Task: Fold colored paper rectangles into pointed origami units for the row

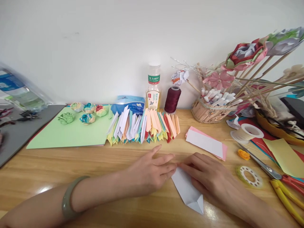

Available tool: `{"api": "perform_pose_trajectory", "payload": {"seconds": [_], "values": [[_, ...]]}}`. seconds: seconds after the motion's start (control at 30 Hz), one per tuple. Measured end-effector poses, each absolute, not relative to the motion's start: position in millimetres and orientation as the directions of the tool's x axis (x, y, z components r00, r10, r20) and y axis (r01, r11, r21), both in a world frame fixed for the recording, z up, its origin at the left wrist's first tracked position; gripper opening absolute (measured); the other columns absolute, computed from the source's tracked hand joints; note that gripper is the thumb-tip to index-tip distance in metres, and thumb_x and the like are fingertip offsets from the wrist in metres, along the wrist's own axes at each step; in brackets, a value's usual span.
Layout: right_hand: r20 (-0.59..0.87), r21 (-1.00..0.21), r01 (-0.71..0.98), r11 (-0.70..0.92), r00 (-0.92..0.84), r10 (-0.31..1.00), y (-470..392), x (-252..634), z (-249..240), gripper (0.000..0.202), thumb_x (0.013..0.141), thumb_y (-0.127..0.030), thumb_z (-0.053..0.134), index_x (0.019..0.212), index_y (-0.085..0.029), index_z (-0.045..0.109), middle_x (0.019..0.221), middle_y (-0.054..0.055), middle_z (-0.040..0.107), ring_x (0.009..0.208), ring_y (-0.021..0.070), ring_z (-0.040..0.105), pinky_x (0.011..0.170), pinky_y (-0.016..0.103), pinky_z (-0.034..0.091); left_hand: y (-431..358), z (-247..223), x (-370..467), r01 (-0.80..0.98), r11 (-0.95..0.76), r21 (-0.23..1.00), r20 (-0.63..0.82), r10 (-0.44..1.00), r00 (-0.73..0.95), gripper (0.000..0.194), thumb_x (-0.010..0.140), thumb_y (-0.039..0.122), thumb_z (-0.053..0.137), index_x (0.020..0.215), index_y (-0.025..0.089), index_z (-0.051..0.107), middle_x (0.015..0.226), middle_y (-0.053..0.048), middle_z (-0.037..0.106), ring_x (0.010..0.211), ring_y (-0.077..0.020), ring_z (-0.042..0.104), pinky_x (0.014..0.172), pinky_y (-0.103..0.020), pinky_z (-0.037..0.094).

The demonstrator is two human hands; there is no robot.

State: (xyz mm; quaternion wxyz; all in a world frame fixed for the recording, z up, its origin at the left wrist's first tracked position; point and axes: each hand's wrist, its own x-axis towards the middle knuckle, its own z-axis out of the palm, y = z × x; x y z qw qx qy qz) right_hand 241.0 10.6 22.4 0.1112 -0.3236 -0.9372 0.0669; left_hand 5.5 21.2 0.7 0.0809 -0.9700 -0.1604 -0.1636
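Note:
A strip of white paper [186, 186] lies at a slant on the table in front of me, its near end folded into a small pointed flap. My right hand [209, 174] rests over the paper's right side, fingers bent and closed on its far edge. From the left comes my left hand [152, 172], fingers spread and stretched out, the tips touching or almost touching the paper's far left corner. Its thumb is hidden. A green bangle [68, 198] circles the left wrist. Beyond my right hand is a stack of white and pink paper strips [205, 144].
Folded paper pieces [142, 128] stand in a row behind my hands. At left, paper flowers [87, 118] sit on a green sheet [61, 137]. A bottle [154, 90], thread spool [173, 99] and basket [209, 110] line the wall. Scissors [268, 169], tape [249, 176] and yellow-handled pliers [287, 199] lie right.

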Motion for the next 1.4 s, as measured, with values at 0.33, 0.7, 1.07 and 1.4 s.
{"api": "perform_pose_trajectory", "payload": {"seconds": [0.33, 0.7, 1.07, 1.4], "values": [[0.202, -0.084, 0.459, 0.884, -0.861, 0.466, 19.0, 254.4, 33.6, 0.039, 0.096, -0.017, 0.026, 0.098, -0.019, 0.065, 0.103, 0.01, 0.065, 0.098, 0.0245, 0.052, 0.077, 0.042, 0.045, 21.0, 1.4, 4.4, 0.356, -0.927, -0.118, 0.339, 0.299, 0.892, 0.025, 0.092, 0.015, 0.046, 0.114, 0.013, 0.058, 0.121, -0.004, 0.061, 0.116, -0.0219, 0.048, 0.107, -0.049, 0.025], [0.122, -0.338, 0.663, 0.668, -0.673, 0.729, 16.3, 263.0, 41.8, 0.016, 0.084, -0.018, 0.048, 0.091, -0.022, 0.062, 0.089, 0.005, 0.063, 0.075, 0.0178, 0.06, 0.064, 0.029, 0.047, 13.0, -2.8, 9.9, 0.519, -0.829, -0.21, 0.565, 0.33, 0.756, 0.017, 0.086, 0.014, 0.055, 0.072, 0.011, 0.065, 0.074, -0.004, 0.065, 0.093, -0.0204, 0.057, 0.099, -0.05, 0.037], [0.155, -0.245, 0.583, 0.775, -0.765, 0.625, 17.4, 253.5, 29.6, 0.023, 0.09, -0.015, 0.04, 0.093, -0.02, 0.062, 0.093, 0.008, 0.063, 0.081, 0.0189, 0.058, 0.068, 0.032, 0.046, 20.0, 0.7, 10.0, 0.495, -0.868, -0.028, 0.514, 0.412, 0.752, 0.029, 0.091, 0.026, 0.051, 0.067, 0.012, 0.06, 0.067, -0.005, 0.058, 0.08, -0.0182, 0.055, 0.076, -0.031, 0.049], [0.122, -0.251, 0.608, 0.753, -0.752, 0.648, 15.4, 252.4, 28.5, 0.019, 0.091, -0.017, 0.04, 0.088, -0.019, 0.058, 0.091, 0.007, 0.061, 0.079, 0.0191, 0.055, 0.067, 0.033, 0.044, 20.4, 0.7, 10.5, 0.514, -0.848, 0.129, 0.501, 0.502, 0.704, 0.026, 0.091, 0.021, 0.046, 0.07, 0.013, 0.06, 0.071, -0.004, 0.059, 0.086, -0.0211, 0.055, 0.086, -0.044, 0.042]]}}
